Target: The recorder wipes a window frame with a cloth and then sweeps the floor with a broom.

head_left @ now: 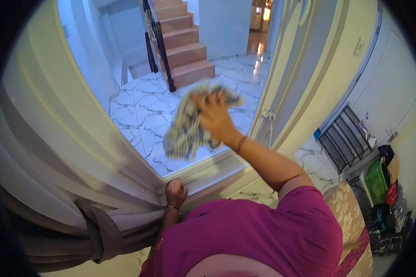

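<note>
My right hand (216, 117) presses a checked cloth (182, 127) toward the window glass, its fingers spread over the cloth's upper part. The cloth is pale with dark checks, bunched, and blurred at its edges. Through the pane, a marble-patterned floor (141, 122) shows behind it. Down at the lower left corner of the window frame, my left hand (176, 192) is closed in a fist and rests against the white sill (208, 177). Nothing shows in its fingers.
A grey curtain (55, 221), tied back, hangs at my left. Beyond the glass rise wooden stairs (185, 51) with a dark railing (159, 41). On the right are a window latch (269, 114), a patterned sofa cushion (339, 207), a dark metal rack (344, 138) and a green basket (376, 182).
</note>
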### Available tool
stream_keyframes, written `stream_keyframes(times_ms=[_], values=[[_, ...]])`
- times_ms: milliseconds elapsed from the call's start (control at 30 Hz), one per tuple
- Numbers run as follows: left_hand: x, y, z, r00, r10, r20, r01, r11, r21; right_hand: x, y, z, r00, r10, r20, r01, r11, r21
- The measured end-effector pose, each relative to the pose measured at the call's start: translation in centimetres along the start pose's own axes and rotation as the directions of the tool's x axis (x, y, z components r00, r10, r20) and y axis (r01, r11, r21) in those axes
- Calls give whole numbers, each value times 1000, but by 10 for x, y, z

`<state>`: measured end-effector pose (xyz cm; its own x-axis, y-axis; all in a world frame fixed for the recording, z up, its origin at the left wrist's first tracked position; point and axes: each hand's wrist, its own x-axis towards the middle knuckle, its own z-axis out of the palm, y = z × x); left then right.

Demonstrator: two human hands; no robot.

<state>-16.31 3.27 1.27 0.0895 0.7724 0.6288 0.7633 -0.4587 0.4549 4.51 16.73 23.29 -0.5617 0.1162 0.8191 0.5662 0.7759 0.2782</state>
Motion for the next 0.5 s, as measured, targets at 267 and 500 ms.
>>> stream_keyframes(times_ms=[267, 500], values=[[-5, -5, -1, 1000, -5, 23, 5, 1000, -28, -187, -103, 50, 828, -152, 539, -66, 929, 363], [-12, -2, -8, 999, -15, 46, 18, 998, -56, -271, -35, 1, 635, 441, 634, -576, 817, 10]])
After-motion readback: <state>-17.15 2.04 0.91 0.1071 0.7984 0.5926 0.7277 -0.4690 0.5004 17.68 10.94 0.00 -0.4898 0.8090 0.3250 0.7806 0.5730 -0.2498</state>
